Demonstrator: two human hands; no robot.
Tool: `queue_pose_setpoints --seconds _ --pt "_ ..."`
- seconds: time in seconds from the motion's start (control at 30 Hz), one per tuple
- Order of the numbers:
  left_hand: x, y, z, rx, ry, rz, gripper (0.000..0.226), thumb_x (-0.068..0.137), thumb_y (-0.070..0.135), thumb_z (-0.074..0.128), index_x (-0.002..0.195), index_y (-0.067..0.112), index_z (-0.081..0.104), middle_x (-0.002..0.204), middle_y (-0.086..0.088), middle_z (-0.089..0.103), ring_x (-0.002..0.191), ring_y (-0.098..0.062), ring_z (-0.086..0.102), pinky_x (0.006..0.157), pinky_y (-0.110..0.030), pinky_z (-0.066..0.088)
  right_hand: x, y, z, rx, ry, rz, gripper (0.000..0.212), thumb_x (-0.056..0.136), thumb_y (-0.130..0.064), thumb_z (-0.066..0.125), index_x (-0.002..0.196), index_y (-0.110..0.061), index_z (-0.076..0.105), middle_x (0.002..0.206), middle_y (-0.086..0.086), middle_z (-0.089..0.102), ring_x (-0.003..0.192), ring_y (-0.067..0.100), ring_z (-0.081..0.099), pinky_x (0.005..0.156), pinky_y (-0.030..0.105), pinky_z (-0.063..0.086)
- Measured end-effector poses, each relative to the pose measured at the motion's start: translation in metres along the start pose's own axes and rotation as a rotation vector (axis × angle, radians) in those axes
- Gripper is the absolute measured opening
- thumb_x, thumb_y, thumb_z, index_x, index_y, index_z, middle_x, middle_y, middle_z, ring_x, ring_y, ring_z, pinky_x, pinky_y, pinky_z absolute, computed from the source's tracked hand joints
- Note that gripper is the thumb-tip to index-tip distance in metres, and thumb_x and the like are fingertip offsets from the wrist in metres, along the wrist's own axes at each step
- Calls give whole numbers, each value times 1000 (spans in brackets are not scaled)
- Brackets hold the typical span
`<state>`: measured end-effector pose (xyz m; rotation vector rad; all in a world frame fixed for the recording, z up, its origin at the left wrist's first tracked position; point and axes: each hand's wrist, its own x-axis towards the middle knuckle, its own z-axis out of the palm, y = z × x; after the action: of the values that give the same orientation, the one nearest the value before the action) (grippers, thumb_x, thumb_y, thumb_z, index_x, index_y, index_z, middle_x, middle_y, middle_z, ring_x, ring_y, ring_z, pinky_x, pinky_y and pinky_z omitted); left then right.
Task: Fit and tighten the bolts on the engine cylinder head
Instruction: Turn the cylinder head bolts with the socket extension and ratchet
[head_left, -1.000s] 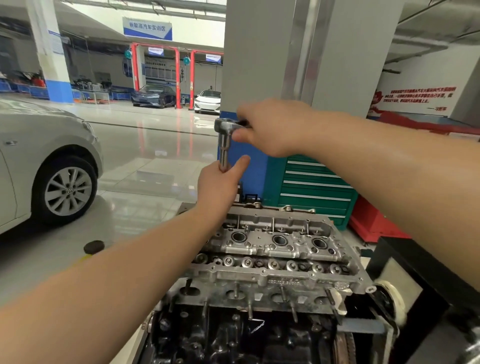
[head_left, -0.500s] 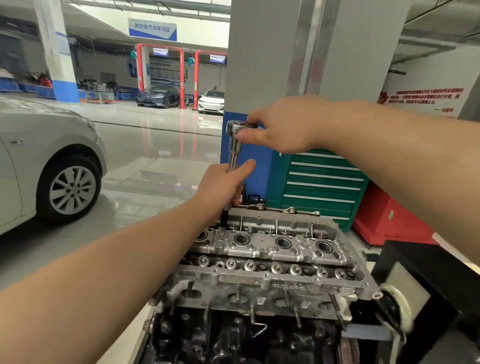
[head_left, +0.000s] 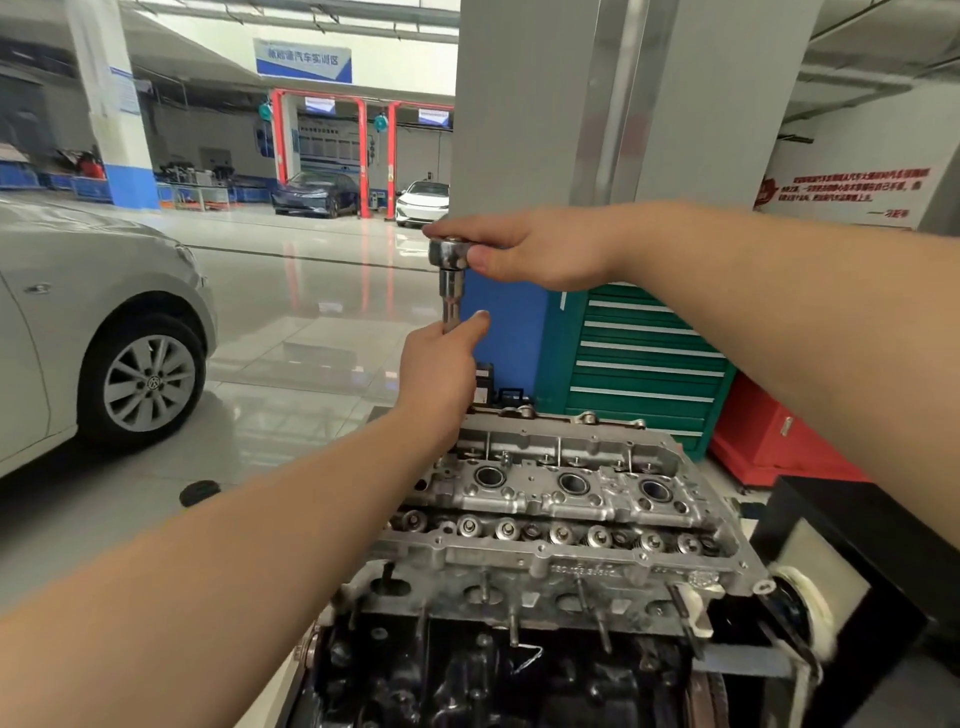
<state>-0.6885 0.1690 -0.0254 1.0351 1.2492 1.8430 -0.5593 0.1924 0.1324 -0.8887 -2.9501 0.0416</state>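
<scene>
I see the cylinder head (head_left: 561, 499) at 6 o'clock from both hands, low in view on the engine block (head_left: 493, 670). The ratchet (head_left: 451, 254) and its extension (head_left: 450, 306) stand upright over the head's far left corner, long axis running 12 to 6; the lower end and whatever bolt it sits on are hidden behind my left hand, so I cannot tell whether it is seated.

My left hand (head_left: 439, 364) is wrapped round the extension, thumb up along it, and is the nearer of the two to the head. My right hand (head_left: 524, 249) is curled over the ratchet at the top, thumb on its near side, coming in from 3 o'clock. I judge the next swing must pivot on that upright axis, so the left hand needs to keep it plumb while the right turns.

Count: one ratchet, one extension, one head, three round wells (head_left: 573, 483) showing along the head, a fourth possibly behind my left arm. No loose bolts that I can see. Behind stand one green tool chest (head_left: 639, 364) at 3 o'clock and one silver car (head_left: 93, 332) at 9 o'clock.
</scene>
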Motion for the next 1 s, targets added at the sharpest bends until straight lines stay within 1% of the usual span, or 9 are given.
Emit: queue_pose_setpoints --seconds 0.07,0.13,0.27,0.47,0.57,0.7,0.77,0.83,1.0 --pt "2 0 -2 4 -53 -14 43 96 30 69 68 22 38 57 -2 32 45 -18 26 46 -27 23 1 -3 4 -71 94 55 48 108 -55 32 154 -42 37 155 -10 48 142 16 43 115 39 35" --pt "6 2 -6 1 -180 -58 44 98 27 67 67 23 36 52 0 29 42 -17 23 42 -24 22 -4 -12 12 -266 212 158 43 107 -59 30 132 -34 55 107 -5 64 109 27 60 79 38 44" --pt "14 10 -16 41 -549 -128 48 91 25 61 54 24 31 48 1 22 43 -17 19 44 -22 27 -12 -52 32 -732 274 350 40 107 -34 34 143 -40 50 74 -1 31 79 28 44 61 37 39" --pt "-12 -4 0 129 28 101 48 84 52 70 70 16 42 67 -12 43 58 -23 39 56 -36 32 -13 -50 20 -421 239 335 38 109 -49 37 85 -23 52 84 2 51 68 19 46 60 33 34" --pt "-12 -5 5 78 54 57 44 93 44 67 69 22 39 66 -6 37 59 -21 34 59 -37 30 -17 -36 2 -239 151 183 43 107 -50 42 118 -15 63 101 3 64 82 21 56 69 34 43" --pt "-6 2 -1 34 -132 0 43 97 23 67 64 21 39 52 0 32 40 -17 26 43 -24 25 -22 -26 -3 -91 45 115 50 109 -40 43 157 -29 37 151 -3 52 134 19 50 109 34 36" --pt "-3 3 -6 -3 -252 -58 49 98 20 65 58 24 36 51 2 27 42 -17 21 43 -23 24 -20 -25 -1 -146 78 132 43 109 -45 43 146 -26 51 134 -7 62 116 16 58 92 31 43" --pt "-2 4 -6 16 -305 -81 51 99 21 63 55 25 36 51 2 27 43 -17 22 43 -24 26 -12 -24 4 -353 200 236 46 105 -59 39 100 -20 63 92 -3 62 77 15 55 61 31 36" --pt "-8 3 7 127 26 20 38 87 40 64 69 21 36 61 -5 30 57 -22 26 59 -38 23 -5 -44 22 -534 411 210 55 98 -69 37 67 -23 40 68 -2 44 59 16 40 52 30 23"
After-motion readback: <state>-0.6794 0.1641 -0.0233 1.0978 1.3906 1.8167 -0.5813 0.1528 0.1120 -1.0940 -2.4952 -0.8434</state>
